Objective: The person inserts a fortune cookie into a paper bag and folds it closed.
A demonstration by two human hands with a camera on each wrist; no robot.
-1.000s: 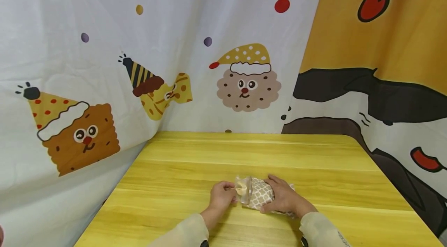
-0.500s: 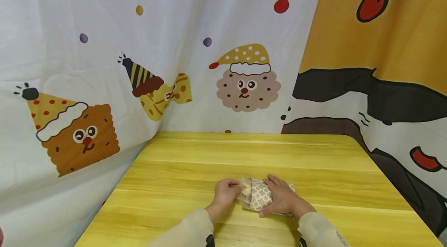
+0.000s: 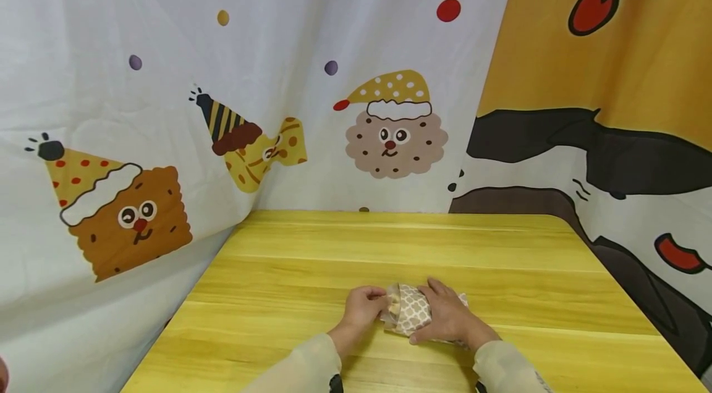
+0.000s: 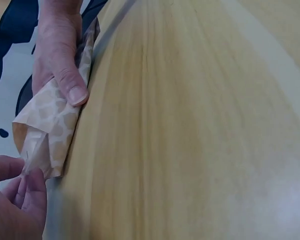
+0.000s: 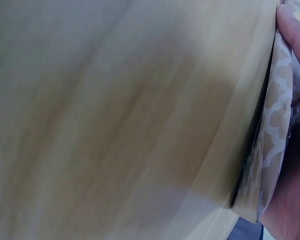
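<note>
A beige paper bag (image 3: 414, 312) with a white lattice print lies on the table. My right hand (image 3: 449, 317) grips it from above, thumb on the near side and fingers over the far side. Out of the bag's left end shows a crumpled clear plastic wrapper (image 3: 392, 305) with something pale in it, too small to identify. My left hand (image 3: 363, 308) pinches the wrapper's end between thumb and fingertips, close against the bag's mouth. The left wrist view shows the wrapper (image 4: 38, 154) inside the bag's opening. In the right wrist view, the bag's folded edge (image 5: 276, 120) lies along the palm.
The yellow wood-grain table (image 3: 311, 245) spreads around both hands. Behind and to the left hangs a white curtain (image 3: 300, 22) with cartoon biscuits. A yellow, black and white printed cloth (image 3: 589, 84) hangs at the right.
My left hand has moved right, toward the bag, and less of the clear wrapper sticks out of its left end. The right hand has stayed almost where it was on the bag.
</note>
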